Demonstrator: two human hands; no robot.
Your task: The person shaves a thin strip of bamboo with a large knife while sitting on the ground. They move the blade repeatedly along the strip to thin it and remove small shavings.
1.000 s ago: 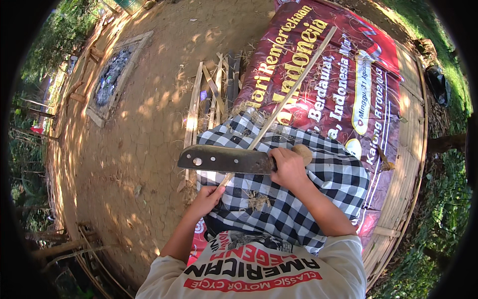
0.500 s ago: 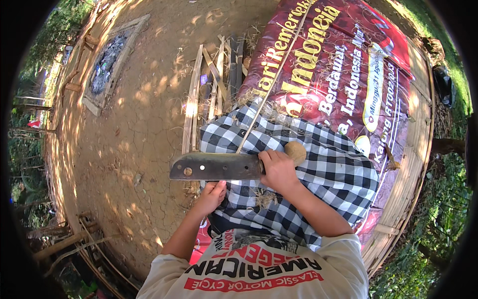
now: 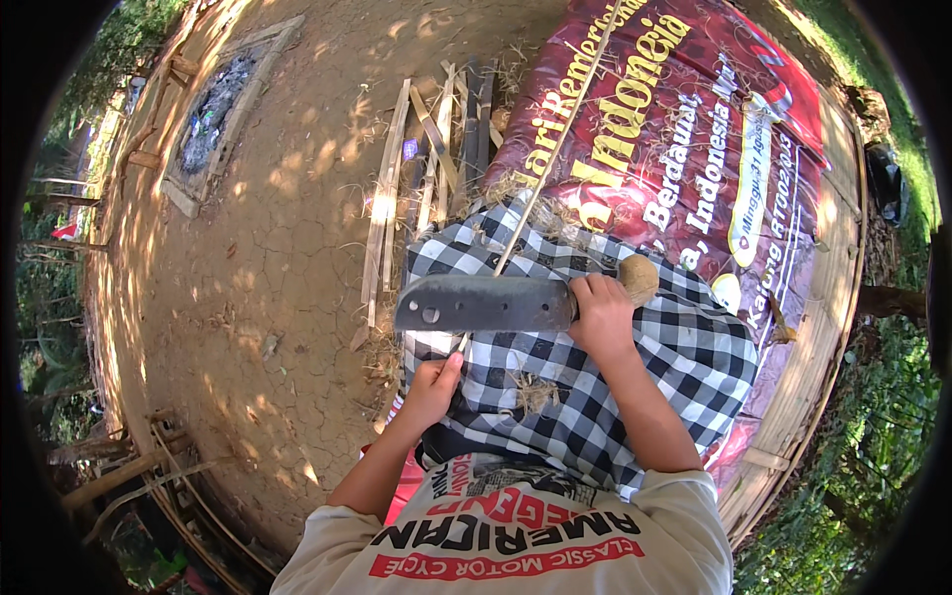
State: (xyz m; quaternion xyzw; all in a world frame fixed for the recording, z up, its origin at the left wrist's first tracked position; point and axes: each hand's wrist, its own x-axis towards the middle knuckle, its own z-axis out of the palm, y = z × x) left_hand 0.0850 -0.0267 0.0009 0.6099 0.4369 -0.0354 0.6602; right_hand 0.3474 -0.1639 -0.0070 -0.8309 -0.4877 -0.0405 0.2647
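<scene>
My right hand (image 3: 603, 315) is closed round the rounded wooden handle (image 3: 640, 280) of a big knife. Its broad dark blade (image 3: 486, 304), pierced by several holes, points left across my lap. A long, thin, pale strip (image 3: 516, 238), seemingly bamboo, runs under the blade and away over the banner. Below the blade, the strip's near end is pinched in my left hand (image 3: 431, 392). A black-and-white checked cloth (image 3: 674, 347) covers my lap, with a tuft of shavings (image 3: 535, 392) on it. Where the blade's edge meets the strip is hidden.
A dark red printed banner (image 3: 635, 188), strewn with curly shavings, lies over a bamboo platform (image 3: 828, 327). Split wooden strips (image 3: 382, 208) lie on the cracked earth left of it. Farther left is a framed ash pit (image 3: 213, 114); a bamboo railing (image 3: 119, 481) stands at lower left.
The knife and my right hand have moved to the right and slightly away from me. My left hand has shifted a little right and away, still pinching the strip.
</scene>
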